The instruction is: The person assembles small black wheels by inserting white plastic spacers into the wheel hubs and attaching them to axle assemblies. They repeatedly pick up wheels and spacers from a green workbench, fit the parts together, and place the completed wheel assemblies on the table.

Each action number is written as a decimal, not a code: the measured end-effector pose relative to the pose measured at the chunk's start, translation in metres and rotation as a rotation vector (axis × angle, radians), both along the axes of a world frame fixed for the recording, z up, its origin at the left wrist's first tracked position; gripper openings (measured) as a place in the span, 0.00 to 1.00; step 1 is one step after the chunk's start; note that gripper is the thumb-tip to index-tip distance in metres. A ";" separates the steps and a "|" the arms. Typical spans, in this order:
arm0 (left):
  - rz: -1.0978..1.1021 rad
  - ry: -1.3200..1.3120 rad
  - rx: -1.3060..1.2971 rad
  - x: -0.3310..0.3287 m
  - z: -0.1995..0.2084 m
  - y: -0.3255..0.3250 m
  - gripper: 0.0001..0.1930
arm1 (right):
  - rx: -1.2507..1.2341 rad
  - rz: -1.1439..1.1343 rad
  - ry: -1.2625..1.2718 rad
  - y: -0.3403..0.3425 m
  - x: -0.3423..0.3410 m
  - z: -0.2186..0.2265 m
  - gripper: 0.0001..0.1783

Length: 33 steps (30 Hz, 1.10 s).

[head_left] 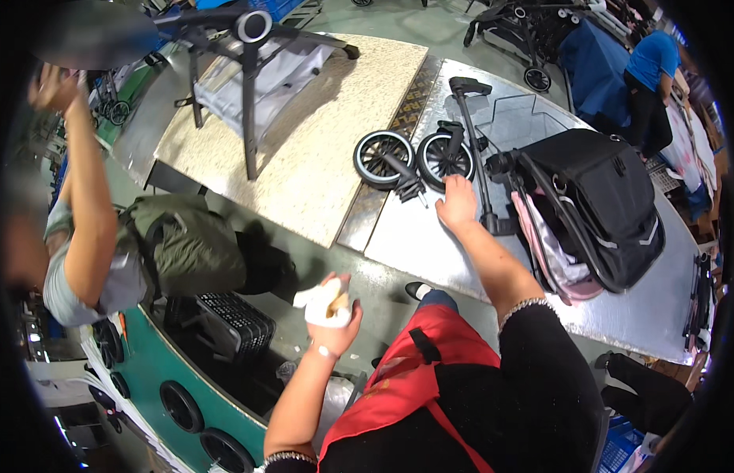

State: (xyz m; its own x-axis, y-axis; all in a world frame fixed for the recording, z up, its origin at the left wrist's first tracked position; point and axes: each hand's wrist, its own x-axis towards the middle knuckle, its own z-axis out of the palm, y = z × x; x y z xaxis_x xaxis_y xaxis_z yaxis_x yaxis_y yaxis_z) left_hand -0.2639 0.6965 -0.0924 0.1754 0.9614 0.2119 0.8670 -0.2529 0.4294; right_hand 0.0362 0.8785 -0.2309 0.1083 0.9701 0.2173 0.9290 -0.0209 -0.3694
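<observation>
My left hand (341, 335) is raised over the floor gap, palm up, its fingers curled round a crumpled white cloth (329, 303) with a yellowish patch. My right hand (460, 206) reaches over the metal-topped table (414, 244), fingertips at the lower rim of a black stroller wheel (446, 160) with a pale ring; its thumb stands apart. Left of that wheel lies a second stroller wheel (383, 158) with a black fork and metal pin. A black frame bar (471, 150) runs beside them. At the right rests a folded black stroller seat (596, 205) with pink lining.
A stroller frame (251, 94) stands on the speckled board (201, 158) at left. A co-worker with an olive bag (186, 244) works there, arm raised. Below are a black crate (233, 327) and a green bench (158, 355) with several wheels. Another person in blue (651, 67) stands far right.
</observation>
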 end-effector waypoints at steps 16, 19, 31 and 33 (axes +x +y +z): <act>-0.027 0.401 -0.282 0.107 -0.140 0.259 0.05 | -0.060 0.352 0.157 0.045 0.039 0.013 0.15; -0.054 0.266 -0.385 0.103 -0.064 0.198 0.15 | 0.033 0.375 0.295 0.045 0.033 0.067 0.20; 1.412 -0.281 -0.131 0.071 0.067 -0.181 0.24 | -0.787 1.081 0.819 -0.068 -0.111 0.156 0.15; 1.730 -0.687 -0.079 0.088 0.081 -0.262 0.21 | -0.811 1.341 0.802 -0.119 -0.142 0.162 0.15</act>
State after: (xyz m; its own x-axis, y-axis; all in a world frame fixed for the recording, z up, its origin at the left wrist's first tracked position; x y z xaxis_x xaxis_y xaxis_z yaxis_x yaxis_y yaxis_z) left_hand -0.1759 0.4350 -0.0110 -0.9713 -0.0342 -0.2353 -0.2013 0.6449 0.7372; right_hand -0.1061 0.7592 -0.0690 -0.9542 0.2984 -0.0233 0.0687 0.1426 -0.9874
